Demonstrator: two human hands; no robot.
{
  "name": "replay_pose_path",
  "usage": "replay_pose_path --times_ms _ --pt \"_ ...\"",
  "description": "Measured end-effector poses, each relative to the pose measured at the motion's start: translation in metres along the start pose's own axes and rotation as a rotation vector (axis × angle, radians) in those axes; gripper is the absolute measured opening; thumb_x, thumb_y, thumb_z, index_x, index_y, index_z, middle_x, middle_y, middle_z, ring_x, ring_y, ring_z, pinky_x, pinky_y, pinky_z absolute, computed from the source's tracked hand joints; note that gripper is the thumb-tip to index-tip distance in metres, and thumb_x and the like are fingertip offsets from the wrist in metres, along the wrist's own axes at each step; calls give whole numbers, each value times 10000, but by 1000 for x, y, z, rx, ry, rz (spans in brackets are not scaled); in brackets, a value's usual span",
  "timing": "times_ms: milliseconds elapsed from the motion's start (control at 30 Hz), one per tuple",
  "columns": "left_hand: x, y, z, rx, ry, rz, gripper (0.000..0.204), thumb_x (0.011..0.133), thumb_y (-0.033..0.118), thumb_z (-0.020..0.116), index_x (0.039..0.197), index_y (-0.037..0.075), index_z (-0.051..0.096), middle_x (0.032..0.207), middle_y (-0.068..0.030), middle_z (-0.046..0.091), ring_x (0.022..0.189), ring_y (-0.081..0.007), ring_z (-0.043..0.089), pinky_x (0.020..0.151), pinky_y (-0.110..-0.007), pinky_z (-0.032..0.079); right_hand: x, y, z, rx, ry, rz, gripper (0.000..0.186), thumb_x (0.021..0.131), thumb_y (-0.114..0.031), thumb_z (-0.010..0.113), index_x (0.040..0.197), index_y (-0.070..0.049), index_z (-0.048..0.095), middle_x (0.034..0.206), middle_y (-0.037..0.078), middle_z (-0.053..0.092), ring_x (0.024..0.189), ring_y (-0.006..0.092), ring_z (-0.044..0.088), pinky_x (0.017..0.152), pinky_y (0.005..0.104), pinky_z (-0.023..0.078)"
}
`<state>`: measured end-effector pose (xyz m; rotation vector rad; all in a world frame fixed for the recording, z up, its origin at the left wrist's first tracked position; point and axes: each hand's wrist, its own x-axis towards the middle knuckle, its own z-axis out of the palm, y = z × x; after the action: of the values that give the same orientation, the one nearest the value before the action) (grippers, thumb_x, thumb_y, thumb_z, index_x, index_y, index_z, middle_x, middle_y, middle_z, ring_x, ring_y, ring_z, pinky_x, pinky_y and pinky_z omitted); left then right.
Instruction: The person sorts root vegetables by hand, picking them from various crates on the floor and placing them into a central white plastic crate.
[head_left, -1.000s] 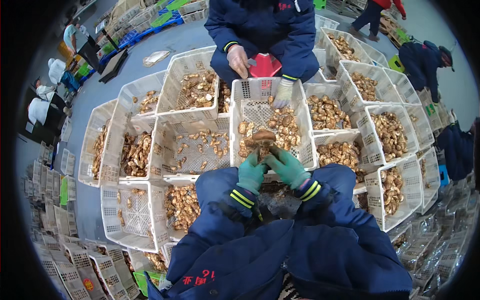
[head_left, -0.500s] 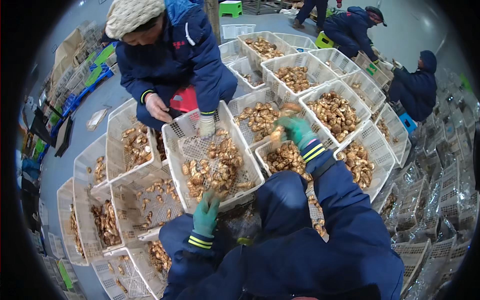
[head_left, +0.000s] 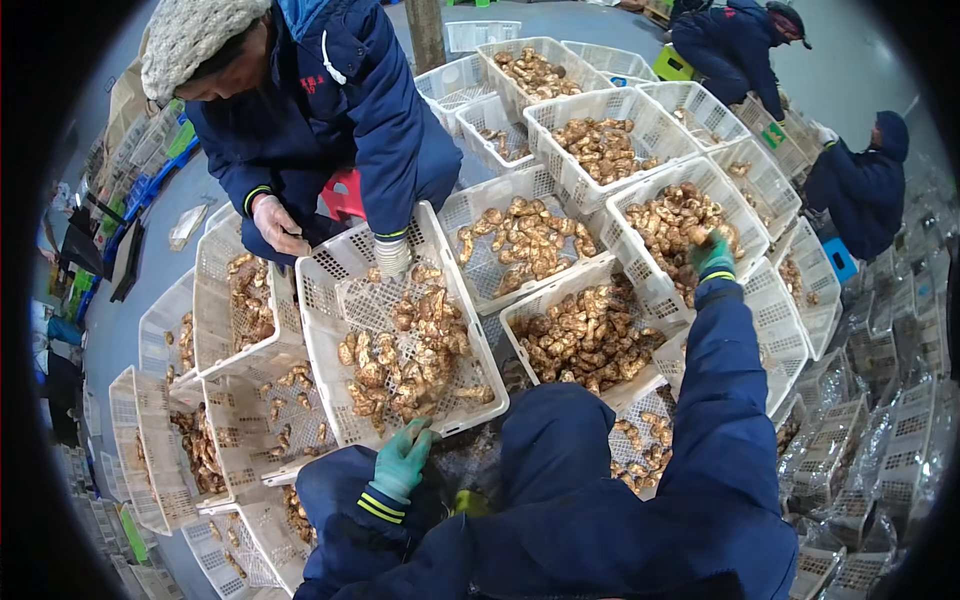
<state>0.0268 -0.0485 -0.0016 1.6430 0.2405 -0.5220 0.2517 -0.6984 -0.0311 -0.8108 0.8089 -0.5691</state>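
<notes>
My left hand (head_left: 402, 462) in a green glove is closed at the near rim of the centre crate (head_left: 343, 419) of brown mushrooms (head_left: 420, 350); what its fingers hold, if anything, cannot be made out. My right hand (head_left: 714, 256), also gloved in green, reaches out over a heaped crate (head_left: 632, 220) at the right, fingers closed on a pale brown mushroom (head_left: 697, 236). Between my hands stands another full crate (head_left: 580, 330).
A co-worker (head_left: 310, 110) opposite reaches into the centre crate with a gloved hand (head_left: 393, 256). Many white perforated crates (head_left: 230, 420) surround me. Two other people (head_left: 850, 195) crouch at the back right, near a green stool (head_left: 673, 66).
From both hands on a large mushroom at the centre crate, my right hand has moved out to the right crate, my left staying at the near rim. The view has swung right.
</notes>
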Motion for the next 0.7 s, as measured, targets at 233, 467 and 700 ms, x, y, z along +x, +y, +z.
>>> replay_pose_path --times_ms 233,467,700 --pt "-15 -3 -11 75 29 -29 338 901 214 511 1176 18 524 807 -9 599 625 -51 471 577 -180 392 -68 21 67 -427 -350 56 368 850 -330 546 1122 -84 512 907 90 637 771 249 603 692 377 478" --pt "-34 -18 -25 532 -299 54 364 876 297 521 1138 47 552 980 -88 640 861 -154 606 749 -272 465 -275 90 155 -851 -1088 49 330 877 -262 530 1129 -51 562 986 52 621 823 146 593 696 279 483" --pt "-46 -27 -30 716 -291 -11 448 813 460 516 1020 73 600 888 -169 627 849 -342 590 745 -388 460 -425 213 208 -1438 -1876 -527 385 873 -345 451 1171 -111 524 1011 154 604 917 307 586 815 368 447"
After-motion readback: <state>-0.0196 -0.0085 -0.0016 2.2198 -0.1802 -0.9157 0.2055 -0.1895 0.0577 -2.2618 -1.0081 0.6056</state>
